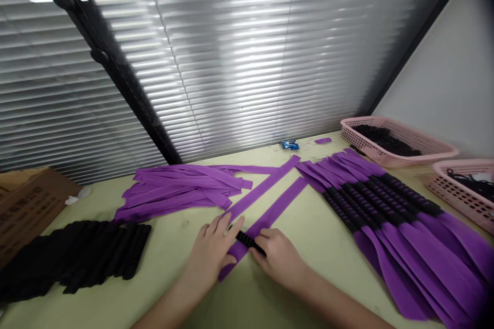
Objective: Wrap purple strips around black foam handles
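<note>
A short black band with slots (246, 240) lies slantwise across a flat purple strip (273, 212). My right hand (278, 256) is closed on the band's right end, thumb and fingers pinching it. At the other end, my left hand (214, 240) has its index finger over the band and its thumb against the purple strip; its fingertips partly hide that end. Another purple strip (262, 187) runs beside the first, towards the back of the table. To the right lies a row of purple strips (409, 247), each with a black slotted band (366, 195) around its middle.
Loose purple strips (177, 187) are heaped at the back left. Black bands (96, 254) are piled at left near a cardboard box (34, 211). Two pink baskets (397, 158) (459, 193) with black items stand at right. A small blue packet (289, 145) lies near the blinds (247, 61).
</note>
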